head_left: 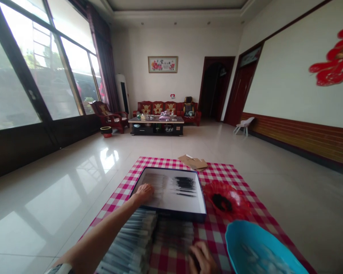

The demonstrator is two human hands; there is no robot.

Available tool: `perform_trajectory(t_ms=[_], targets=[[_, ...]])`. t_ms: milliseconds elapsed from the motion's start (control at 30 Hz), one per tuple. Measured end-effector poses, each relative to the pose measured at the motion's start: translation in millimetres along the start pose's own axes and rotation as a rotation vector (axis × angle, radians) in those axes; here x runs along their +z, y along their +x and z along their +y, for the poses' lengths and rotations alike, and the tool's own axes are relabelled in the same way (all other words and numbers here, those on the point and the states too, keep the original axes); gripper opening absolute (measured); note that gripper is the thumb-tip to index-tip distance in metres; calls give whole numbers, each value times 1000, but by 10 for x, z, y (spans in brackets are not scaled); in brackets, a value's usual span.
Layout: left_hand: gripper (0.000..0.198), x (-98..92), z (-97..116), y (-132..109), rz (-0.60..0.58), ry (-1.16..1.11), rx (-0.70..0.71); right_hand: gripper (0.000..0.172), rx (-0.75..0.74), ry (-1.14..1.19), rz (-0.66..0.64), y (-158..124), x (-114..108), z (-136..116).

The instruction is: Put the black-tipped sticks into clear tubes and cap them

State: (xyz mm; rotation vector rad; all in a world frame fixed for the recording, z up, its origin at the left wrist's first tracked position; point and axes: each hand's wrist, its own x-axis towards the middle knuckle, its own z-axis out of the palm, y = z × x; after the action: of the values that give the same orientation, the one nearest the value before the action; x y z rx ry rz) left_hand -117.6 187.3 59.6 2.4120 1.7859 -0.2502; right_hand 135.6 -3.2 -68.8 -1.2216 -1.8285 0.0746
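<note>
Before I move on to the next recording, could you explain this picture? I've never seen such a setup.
There is no machine: a person works with bare hands, filmed by a camera worn on the head, looking forward and down. The left hand reaches into a shallow box, where dark sticks lie on the right. The right hand is lower down, near the blue bowl. Blur hides whether either holds anything. On the checkered cloth there are also a red bowl, cardboard and a pile of pale tubes.
</note>
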Motion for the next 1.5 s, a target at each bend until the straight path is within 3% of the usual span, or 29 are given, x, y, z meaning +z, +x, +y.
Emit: perform_trajectory(t_ms=[133,267,367,467,567,633,733,867,1033,1133,1233,1333,1500], targets=[[31,6,9,-51,34,-42,-11,17,-1,24,19,15,-9,-29],[27,-135,113,-171,159,-136,-14,16,26,46,66,34,-16,-64],[20,-246,328,-343,275,-238,13,14,15,37,76,33,-7,-59],[25,-239,651,-606,357,-378,81,13,-2,20,74,16,23,-47],[26,-69,1000,-896,388,-526,168,14,51,-9,139,-3,59,-57],[26,91,1197,-1049,470,-766,293,15,43,-3,155,-3,69,-73],[22,305,1392,-1171,571,-884,312,19,14,45,141,12,61,-99],[21,517,1469,-1157,723,-1026,402,27,31,91,153,26,29,-130],[33,840,1474,-1054,807,-1259,612,20,80,59,198,268,-198,-142],[41,971,1489,-1043,836,-1295,618,19,53,-17,108,718,-388,-133],[45,1013,1499,-1060,817,-1337,537,22,74,-113,-130,1286,-416,-82],[49,1068,1519,-1047,793,-1403,479,26,104,-273,-397,1743,-223,33],[48,1232,1620,-935,792,-1509,365,25,107,-394,-575,2037,203,262]])
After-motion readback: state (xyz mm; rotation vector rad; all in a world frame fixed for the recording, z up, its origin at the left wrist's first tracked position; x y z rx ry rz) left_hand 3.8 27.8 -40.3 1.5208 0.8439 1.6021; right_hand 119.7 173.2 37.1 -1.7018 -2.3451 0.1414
